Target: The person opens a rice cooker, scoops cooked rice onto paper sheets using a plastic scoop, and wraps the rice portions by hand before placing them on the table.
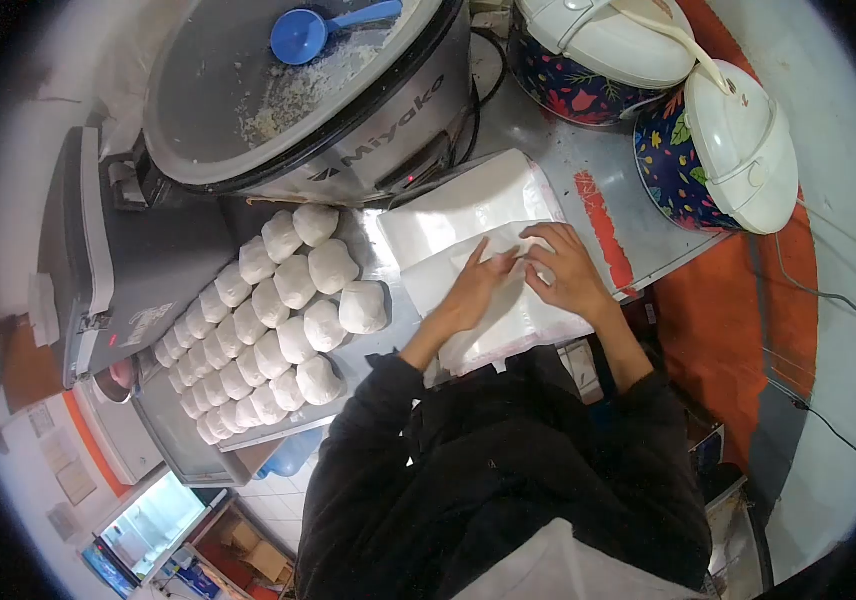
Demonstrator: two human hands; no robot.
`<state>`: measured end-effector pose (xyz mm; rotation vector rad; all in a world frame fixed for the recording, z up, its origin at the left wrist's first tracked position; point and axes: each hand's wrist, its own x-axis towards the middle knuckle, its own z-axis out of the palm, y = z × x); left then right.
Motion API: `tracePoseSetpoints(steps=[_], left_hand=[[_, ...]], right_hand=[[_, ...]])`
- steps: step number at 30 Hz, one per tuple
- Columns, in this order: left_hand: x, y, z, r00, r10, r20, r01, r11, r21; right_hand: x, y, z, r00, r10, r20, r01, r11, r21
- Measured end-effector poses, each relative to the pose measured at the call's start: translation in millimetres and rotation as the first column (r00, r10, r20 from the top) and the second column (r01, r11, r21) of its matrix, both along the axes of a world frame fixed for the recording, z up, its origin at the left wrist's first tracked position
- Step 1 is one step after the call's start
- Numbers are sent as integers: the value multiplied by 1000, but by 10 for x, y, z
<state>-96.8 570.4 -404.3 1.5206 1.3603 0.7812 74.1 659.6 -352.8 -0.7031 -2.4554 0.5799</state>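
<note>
A stack of white wrapping paper (448,205) lies on the metal table in front of me. My left hand (478,288) is over the lower part of the stack, thumb and fingers closed on the paper near its middle. Opposite it, my right hand (570,275) bends its fingers down, pinching the same sheet. The two sets of fingertips nearly meet, and the paper rises in a small fold there. To the left stand rows of round white wrapped bundles (295,281), packed close together.
A large Miyako rice cooker (368,140) stands open behind the bundles, with rice remains and a blue scoop (300,36) inside. Two patterned containers with white lids (745,150) occupy the far right. The metal table's (638,238) edge runs beside my right hand.
</note>
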Motion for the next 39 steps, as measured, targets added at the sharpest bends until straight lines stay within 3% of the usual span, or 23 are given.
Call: tracePoseSetpoints(steps=[1,2,4,5,7,9,11,13,17,19,21,22,24,26,28,29,31,32,33,34,37,38,39], left_hand=[[-115,-21,56,897,131,422,-18,965,-260],[-217,-50,119,897,132,422,-20,966,-259],[-381,-98,370,995,-26,-95,31,998,51],[-430,-177,333,995,-23,-95,28,998,52],[-493,-328,248,836,-217,-503,259,966,15],[-551,-385,193,849,-198,-490,250,967,44],[-621,-390,171,860,-188,-475,250,965,71],[-706,-338,166,985,-42,-169,38,999,-27],[-719,-335,282,974,-39,-221,55,996,67],[-703,-355,274,957,-143,-252,142,990,-23],[-754,-353,97,967,-67,-247,53,996,-65],[-773,-307,98,969,7,-249,-33,994,-101],[-780,-226,250,968,-11,-251,-30,986,-162],[-772,-229,291,968,-35,-248,-23,974,-227],[-744,-321,219,976,40,-215,-9,989,145],[-725,-358,179,976,41,-212,-10,990,143],[-685,-402,176,927,240,-288,-296,940,-171],[-639,-445,17,927,240,-289,-296,940,-170],[-549,-513,-273,865,345,-364,-361,932,26],[-469,-541,-444,788,457,-413,-398,889,226],[-276,-479,-464,694,523,-495,-487,847,212],[-231,-451,-461,690,529,-494,-493,843,215],[-185,-421,-435,524,601,-603,-497,791,357]], right_hand=[[-25,46,-52,998,32,-46,-40,983,-179],[-47,84,-81,994,59,-96,-89,933,-350],[-65,146,-65,995,51,-87,-85,894,-441],[-54,167,-82,995,49,-88,-91,818,-568],[-31,213,-101,995,55,-86,-99,725,-682],[-3,265,-106,994,93,-60,-105,613,-783],[34,317,-71,986,159,-49,-139,631,-763],[91,357,-71,974,224,-37,-176,645,-744],[130,377,25,977,182,110,-34,643,-765],[141,364,50,968,178,174,32,603,-797],[168,393,-19,925,117,362,100,844,-526],[194,377,-122,925,117,361,98,845,-526],[191,321,-270,995,77,56,-48,914,-404],[194,290,-212,991,26,133,52,834,-549],[151,260,-217,975,-9,222,158,726,-669],[139,230,-331,977,-107,185,202,743,-638],[33,179,-304,968,-204,145,249,754,-608],[-40,159,-275,921,-222,321,372,746,-552],[-102,133,-234,842,-236,485,481,736,-477],[-127,100,-301,844,-234,483,478,737,-478],[-232,-37,-492,892,-311,328,333,943,-12],[-266,-30,-516,894,-306,327,327,945,-9],[-338,-11,-427,880,-360,311,357,932,69]])
